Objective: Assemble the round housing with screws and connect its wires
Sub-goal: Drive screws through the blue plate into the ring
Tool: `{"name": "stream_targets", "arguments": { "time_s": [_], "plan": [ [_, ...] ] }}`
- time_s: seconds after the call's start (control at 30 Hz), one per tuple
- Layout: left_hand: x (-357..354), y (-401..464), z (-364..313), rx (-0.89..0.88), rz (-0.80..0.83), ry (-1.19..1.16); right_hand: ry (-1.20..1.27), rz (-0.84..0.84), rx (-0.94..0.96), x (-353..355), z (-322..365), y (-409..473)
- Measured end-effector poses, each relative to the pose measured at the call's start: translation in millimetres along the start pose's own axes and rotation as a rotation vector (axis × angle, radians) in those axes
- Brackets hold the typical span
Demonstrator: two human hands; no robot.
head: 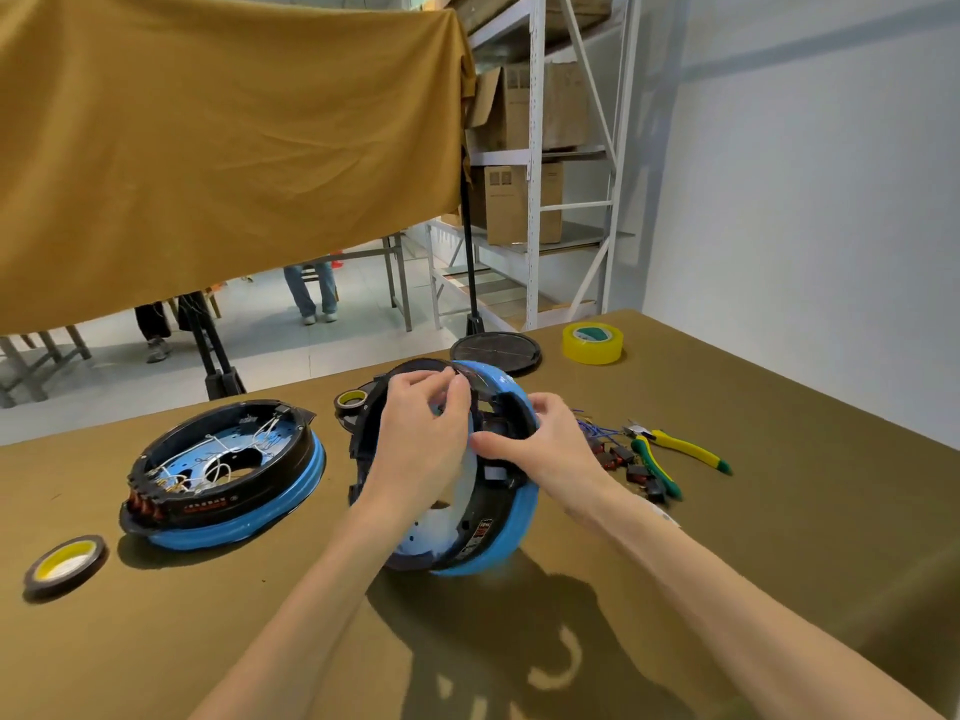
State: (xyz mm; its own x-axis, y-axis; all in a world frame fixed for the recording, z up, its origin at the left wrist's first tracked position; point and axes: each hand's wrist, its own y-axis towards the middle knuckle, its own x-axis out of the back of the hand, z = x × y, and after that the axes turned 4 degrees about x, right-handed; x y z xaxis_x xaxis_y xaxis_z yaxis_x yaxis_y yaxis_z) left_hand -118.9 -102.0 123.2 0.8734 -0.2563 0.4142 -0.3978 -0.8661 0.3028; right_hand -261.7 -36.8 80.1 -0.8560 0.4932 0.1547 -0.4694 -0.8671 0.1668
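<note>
A round black housing with a blue rim [511, 522] stands tilted on its edge at the middle of the table. My left hand [421, 433] reaches into its open face, thumb and fingertips pinching something small near the top rim; what it is stays too small to tell. My right hand [540, 439] grips the blue rim and an inner black part on the right side. A second round housing [218, 475] lies flat to the left, with white wires and copper coils visible inside. Small black connectors on blue wires [618, 454] lie right of the tilted housing.
Yellow-green pliers [675, 452] lie to the right. A yellow tape roll [592, 343] and a round black lid [496, 350] sit at the far edge. A dark tape roll [65, 563] lies front left, another [350, 402] behind the housing. Shelves with cartons stand beyond.
</note>
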Motion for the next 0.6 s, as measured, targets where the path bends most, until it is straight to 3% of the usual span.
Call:
{"name": "stream_targets", "arguments": {
  "time_s": [0.1,0.27,0.37,0.43,0.6],
  "plan": [
    [22.6,-2.3,-14.1,0.114,0.034,-0.161,-0.089,-0.010,0.265,-19.0,-0.5,-4.3],
    [70.8,-15.9,2.4,0.594,0.158,-0.807,-0.519,0.027,0.531,-24.0,-14.0,-17.0],
    [83.0,-23.9,34.1,0.758,0.347,-0.898,-0.755,0.071,0.667,-25.1,-29.5,-21.5],
    [79.3,-28.5,55.2,0.823,0.387,-0.936,-0.842,0.136,0.733,-28.5,-37.3,-24.3],
    [48.8,-40.7,84.2,0.852,0.253,-0.813,-1.040,0.205,0.921,-42.1,-54.3,-35.4]
  ]
}}
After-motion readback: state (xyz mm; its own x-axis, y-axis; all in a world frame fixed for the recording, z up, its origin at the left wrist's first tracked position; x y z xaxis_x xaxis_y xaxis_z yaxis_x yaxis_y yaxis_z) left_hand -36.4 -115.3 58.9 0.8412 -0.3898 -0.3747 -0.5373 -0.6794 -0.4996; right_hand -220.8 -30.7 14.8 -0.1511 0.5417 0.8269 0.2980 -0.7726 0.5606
